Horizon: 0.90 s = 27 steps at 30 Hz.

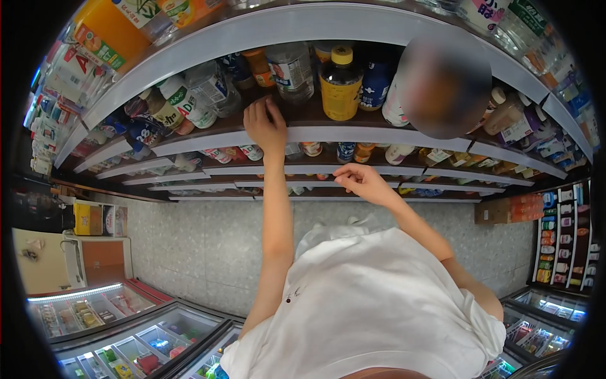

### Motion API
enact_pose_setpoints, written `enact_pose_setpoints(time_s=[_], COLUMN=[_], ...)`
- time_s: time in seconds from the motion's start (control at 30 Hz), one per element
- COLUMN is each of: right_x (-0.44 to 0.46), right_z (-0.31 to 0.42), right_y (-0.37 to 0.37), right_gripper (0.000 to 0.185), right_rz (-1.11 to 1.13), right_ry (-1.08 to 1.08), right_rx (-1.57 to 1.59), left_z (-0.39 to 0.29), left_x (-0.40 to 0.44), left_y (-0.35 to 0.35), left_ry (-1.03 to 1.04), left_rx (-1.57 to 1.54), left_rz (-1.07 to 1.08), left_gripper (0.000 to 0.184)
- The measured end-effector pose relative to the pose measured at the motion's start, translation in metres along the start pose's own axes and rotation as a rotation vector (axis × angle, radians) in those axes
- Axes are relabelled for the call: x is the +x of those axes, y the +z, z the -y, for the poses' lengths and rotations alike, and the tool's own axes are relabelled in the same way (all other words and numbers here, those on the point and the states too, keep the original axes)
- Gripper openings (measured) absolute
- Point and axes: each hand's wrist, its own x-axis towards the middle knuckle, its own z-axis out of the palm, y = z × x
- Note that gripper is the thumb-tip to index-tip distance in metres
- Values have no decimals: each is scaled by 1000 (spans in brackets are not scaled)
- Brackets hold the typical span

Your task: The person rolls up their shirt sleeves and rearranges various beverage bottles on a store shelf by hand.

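Note:
My left hand (pixel 265 123) reaches to the front edge of the shelf, its fingers loosely bent and apart, with nothing seen in them. Just beyond it stand a large clear bottle (pixel 291 76) with a label and, to the left, another clear bottle (pixel 213 88) that leans in this view. A green-and-white bottle (pixel 185 101) marked "AD" is farther left. My right hand (pixel 365 183) hovers lower, in front of the lower shelves, fingers loosely curled and apart, holding nothing that I can see. Above it on the shelf is a yellow-capped bottle (pixel 341 85) with a yellow label.
White shelf edges (pixel 372 134) curve across in front of me, with rows of drinks above and below. A blurred round patch hides part of the right side. Freezers (pixel 136 341) with glass tops stand behind me at both sides. Cardboard boxes (pixel 510 208) sit at the right.

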Motion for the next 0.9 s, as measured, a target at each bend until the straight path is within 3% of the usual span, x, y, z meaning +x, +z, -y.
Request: enact_pose_setpoints(time_s=[0.37,0.6,0.9], right_x=[-7,-3,-21], right_z=[-16,-42,-55], right_y=[-37,-51,-73], right_gripper=[25,26,24], right_rz=[12,132,62], right_ry=[35,57,108], right_rx=[83,108,188], left_z=[5,6,-3], left_x=[-7,-14,-16], left_y=[1,-4,-3], left_ry=[23,50,23], left_rx=[35,103,148], left_rz=[36,92,76], left_gripper=[27,27,26])
